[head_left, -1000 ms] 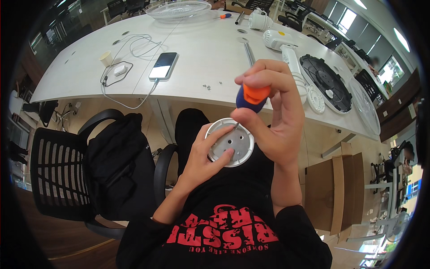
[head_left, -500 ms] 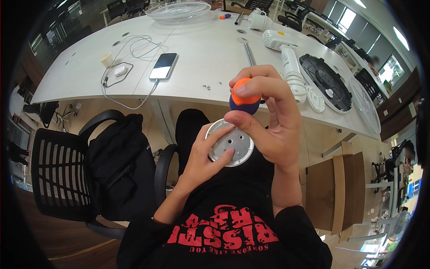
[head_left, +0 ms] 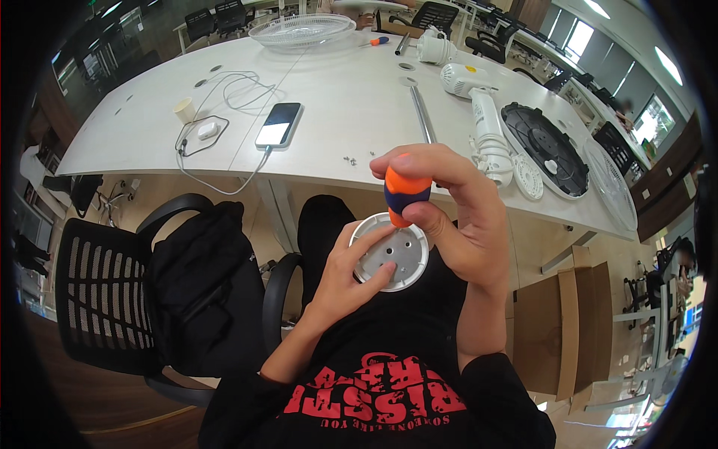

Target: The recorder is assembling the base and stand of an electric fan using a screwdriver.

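Beyond shirt (head_left: pixel 374 378) (black, red lettering (head_left: pixel 387 406)), right hand (head_left: pixel 473 236) grips screwdriver (head_left: pixel 405 196), left hand (head_left: pixel 341 280) holds disc (head_left: pixel 406 260).

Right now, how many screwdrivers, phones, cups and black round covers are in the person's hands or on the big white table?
Screwdrivers: 2 (one in the right hand, one on the table)
Phones: 1
Cups: 1
Black round covers: 1
Total: 5

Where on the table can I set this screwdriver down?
Two bare patches on the table: between the phone and metal tube, beyond the small metal pieces; and left of the cup, toward the edge. The right side is crowded: white fan body, black cover, slotted disc.
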Tool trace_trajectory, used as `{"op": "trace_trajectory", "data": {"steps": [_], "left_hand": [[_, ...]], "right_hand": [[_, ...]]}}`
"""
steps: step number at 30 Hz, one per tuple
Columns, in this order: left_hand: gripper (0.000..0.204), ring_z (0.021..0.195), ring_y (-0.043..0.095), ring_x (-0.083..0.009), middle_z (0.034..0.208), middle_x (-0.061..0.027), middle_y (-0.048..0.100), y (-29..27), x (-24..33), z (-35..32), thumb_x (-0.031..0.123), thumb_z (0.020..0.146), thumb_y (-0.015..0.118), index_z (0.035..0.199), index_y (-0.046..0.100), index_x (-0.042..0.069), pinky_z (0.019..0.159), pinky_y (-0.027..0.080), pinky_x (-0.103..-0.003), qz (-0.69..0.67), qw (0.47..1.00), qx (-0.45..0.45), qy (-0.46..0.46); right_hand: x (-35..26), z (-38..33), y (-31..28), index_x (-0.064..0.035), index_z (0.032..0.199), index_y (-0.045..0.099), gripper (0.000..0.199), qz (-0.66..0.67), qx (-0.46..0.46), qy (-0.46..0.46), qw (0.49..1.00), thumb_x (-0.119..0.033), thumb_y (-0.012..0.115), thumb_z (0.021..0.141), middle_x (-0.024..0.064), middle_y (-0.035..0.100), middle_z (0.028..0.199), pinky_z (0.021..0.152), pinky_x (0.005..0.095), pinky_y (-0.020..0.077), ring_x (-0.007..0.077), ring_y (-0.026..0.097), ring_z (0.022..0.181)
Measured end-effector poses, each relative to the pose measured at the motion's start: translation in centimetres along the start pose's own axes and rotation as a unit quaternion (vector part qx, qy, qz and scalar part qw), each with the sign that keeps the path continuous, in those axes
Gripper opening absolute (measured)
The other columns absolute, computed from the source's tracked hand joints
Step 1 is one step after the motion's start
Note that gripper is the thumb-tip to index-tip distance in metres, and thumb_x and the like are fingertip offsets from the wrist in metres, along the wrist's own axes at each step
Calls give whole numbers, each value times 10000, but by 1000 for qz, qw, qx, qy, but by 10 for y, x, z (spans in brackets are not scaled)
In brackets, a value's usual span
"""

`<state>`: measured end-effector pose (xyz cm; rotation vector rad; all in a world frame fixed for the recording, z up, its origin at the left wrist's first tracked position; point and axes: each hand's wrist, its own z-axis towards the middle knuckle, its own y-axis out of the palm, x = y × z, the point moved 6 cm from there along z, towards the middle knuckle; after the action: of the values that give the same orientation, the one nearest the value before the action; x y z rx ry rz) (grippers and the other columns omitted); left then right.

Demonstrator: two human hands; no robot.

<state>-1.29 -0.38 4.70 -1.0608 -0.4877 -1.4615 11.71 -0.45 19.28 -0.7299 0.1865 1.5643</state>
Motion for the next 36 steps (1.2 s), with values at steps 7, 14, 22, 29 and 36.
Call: {"op": "trace_trajectory", "data": {"steps": [7, 14, 22, 29, 36], "left_hand": [[528, 1188, 591, -348, 1298, -212, 561, 2, -2, -3, 137, 819, 740, 1326, 619, 50, 1019, 464, -405, 5, 1000, 0, 4], [479, 1185, 597, -335, 1297, -199, 567, 3, 2, -3, 114, 850, 704, 1317, 621, 42, 1012, 466, -393, -12, 1000, -4, 18], [476, 1203, 608, -288, 1292, -188, 618, 7, -11, -5, 129, 897, 669, 1355, 589, 28, 1015, 460, -372, -119, 993, -3, -18], [457, 1166, 631, -262, 1256, -182, 650, 8, -17, -6, 135, 903, 676, 1340, 604, 21, 1009, 462, -361, -136, 989, -10, -52], [455, 1154, 633, -251, 1251, -180, 649, 7, -18, -7, 135, 900, 683, 1335, 611, 21, 1000, 466, -354, -137, 989, -5, -59]], "right_hand": [[-14, -1, 2, -89, 1135, 708, 417, -46, 22, -4, 999, 30, 786, 743, 97, 694, 1067, 749, 305, 538, 221, 684, 936], [-10, -5, -1, -79, 1166, 697, 424, -63, 76, -3, 995, -22, 809, 762, 91, 664, 1031, 756, 317, 537, 210, 657, 911], [-5, -5, -2, -45, 1287, 632, 412, 11, 56, 70, 996, -45, 708, 882, 139, 661, 1197, 885, 328, 548, 256, 657, 1062], [0, -10, -7, -43, 1266, 653, 420, 24, 56, 63, 996, 21, 710, 855, 141, 662, 1205, 801, 307, 583, 232, 671, 1019], [-5, -11, -8, -41, 1193, 696, 462, -32, 93, 37, 994, 67, 772, 750, 142, 692, 1121, 749, 306, 577, 215, 681, 933]]}}
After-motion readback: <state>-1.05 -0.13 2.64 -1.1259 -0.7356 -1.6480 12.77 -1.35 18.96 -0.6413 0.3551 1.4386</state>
